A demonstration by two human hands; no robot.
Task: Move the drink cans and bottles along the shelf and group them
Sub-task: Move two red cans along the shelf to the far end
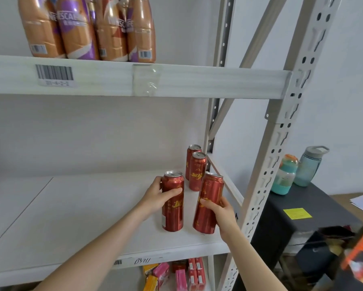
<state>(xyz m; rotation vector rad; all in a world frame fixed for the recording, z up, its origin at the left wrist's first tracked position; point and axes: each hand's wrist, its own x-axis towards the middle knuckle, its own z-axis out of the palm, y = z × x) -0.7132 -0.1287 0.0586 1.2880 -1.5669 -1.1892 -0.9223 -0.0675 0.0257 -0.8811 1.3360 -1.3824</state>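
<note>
On the middle white shelf my left hand grips a tall red can that stands upright near the front. My right hand grips a second red can, tilted with its top leaning right, close to the shelf's right end. Behind them two more red cans stand one behind the other by the right rear post. Several orange and purple coffee bottles stand on the shelf above, at the left.
The perforated shelf upright rises just right of my right hand. Beyond it a dark cabinet carries two water bottles. Small boxed packs lie on the shelf below. The upper shelf's front edge hangs overhead.
</note>
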